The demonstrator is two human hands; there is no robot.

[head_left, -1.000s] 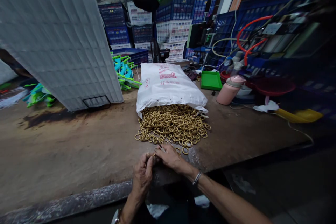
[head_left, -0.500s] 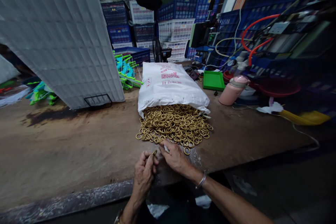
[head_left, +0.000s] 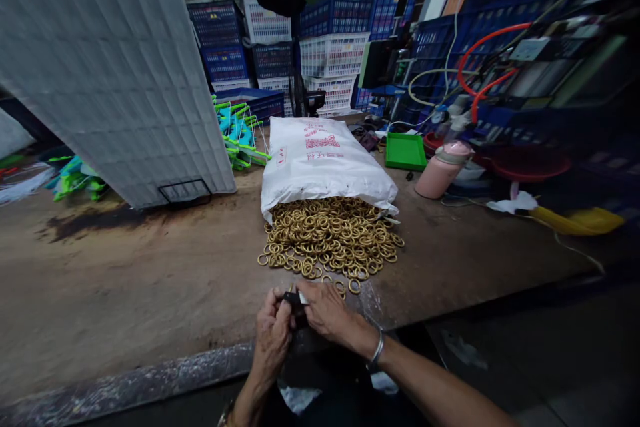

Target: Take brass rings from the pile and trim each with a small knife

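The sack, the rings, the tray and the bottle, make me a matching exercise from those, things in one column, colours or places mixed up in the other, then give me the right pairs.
Things
1. Sack
2. Rings
3. Tray
4. Bottle

Colours and places
A. Green and shallow
B. Gold-coloured, heaped at the sack's mouth
C. Pink, just to the right of the tray in the picture
D. White, with reddish print

Right pairs: 1-D, 2-B, 3-A, 4-C.
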